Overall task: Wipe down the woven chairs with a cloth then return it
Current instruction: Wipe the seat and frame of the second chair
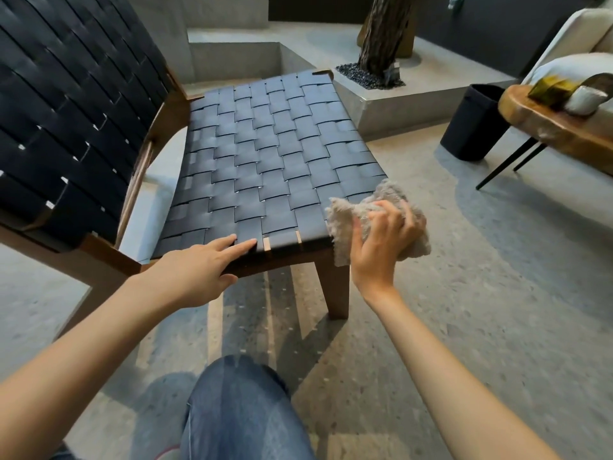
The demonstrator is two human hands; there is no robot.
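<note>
knee (242, 413) before woven chair (265, 151) (bin (471, 124) beyond)

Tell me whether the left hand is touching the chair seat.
Touching. The head view shows the left hand with its fingers lying flat on the front edge of the chair seat, no gap.
</note>
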